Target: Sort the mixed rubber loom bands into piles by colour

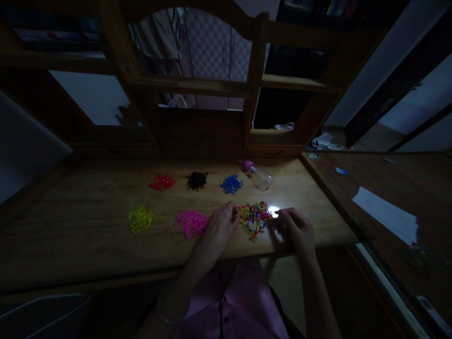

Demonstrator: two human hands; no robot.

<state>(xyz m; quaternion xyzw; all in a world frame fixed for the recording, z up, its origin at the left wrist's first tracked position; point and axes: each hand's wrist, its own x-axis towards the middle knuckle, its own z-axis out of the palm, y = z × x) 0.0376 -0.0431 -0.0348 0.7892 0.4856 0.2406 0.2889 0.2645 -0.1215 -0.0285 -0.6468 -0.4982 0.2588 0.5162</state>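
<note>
A mixed heap of small coloured elastic bands (254,217) lies on the wooden desk (88,235) between my hands. My left hand (221,225) rests at the heap's left edge with its fingertips pinched together among the bands. My right hand (295,228) sits at the heap's right edge, fingers curled and pinched on bands there. Sorted piles lie around: pink (190,222) beside my left hand, yellow (141,218) further left, red (161,181), black (197,180) and blue (231,183) in a row behind.
A small clear bottle with a pink cap (259,176) lies on its side behind the heap. A second desk surface to the right carries a white sheet of paper (386,214). Wooden shelving rises behind the desk. The room is dark.
</note>
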